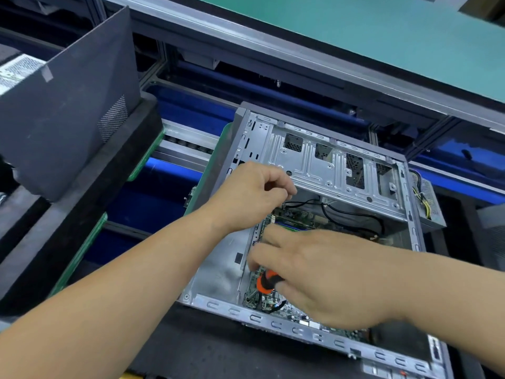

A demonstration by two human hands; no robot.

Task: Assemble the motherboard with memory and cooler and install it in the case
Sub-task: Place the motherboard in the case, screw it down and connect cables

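We are looking down at a dark work surface (213, 348) in what appears to be an assembly line, with blue rollers (169, 170) and grey metal framing running behind it and a green-topped bench (355, 36) further back. To the left a dark side panel (68, 105) leans upright in a black foam holder (82, 203). The open case (322, 165) lies on its side on the surface, its bare metal drive bracket (336, 170) spanning the far half. The motherboard (289, 214) sits inside the case, low on its floor, with black cables (341, 214) trailing across it. Our left hand (251, 195) hovers over the far left part of the board, fingers curled together in a pinch; whether anything small is held there we cannot tell. Our right hand (328, 277) is spread over the near part of the board, covering much of it, and is closed around an orange and black screwdriver (266, 283) whose handle shows below the fingers, pointing down towards the board's near left corner.
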